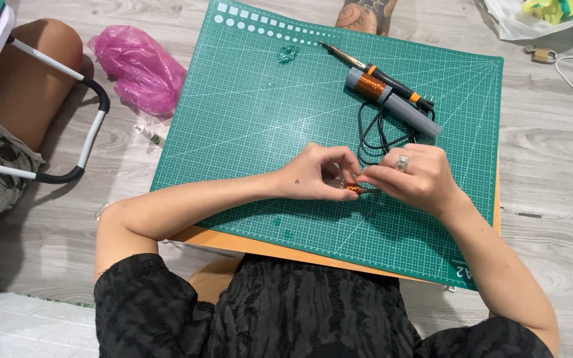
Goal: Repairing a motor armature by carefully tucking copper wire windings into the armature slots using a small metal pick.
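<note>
Green cutting mat [247,126] on the floor: my left hand [316,174] and right hand [412,178] both grip, clamped, a small copper coil [354,189].

We see a green cutting mat [253,119] with thin pale lines that make a grid, and a row of white dots and squares along its top edge. Our hands pinch a small shiny orange coil [355,189]. A grey tube [399,106] has a band of the same orange wire (it glitters like copper). The soldering iron [379,73] is black with orange rings. A pink plastic bag [142,66] lies on the grey wood-pattern floor [552,199]. Our shirt [286,311] is black.
</note>
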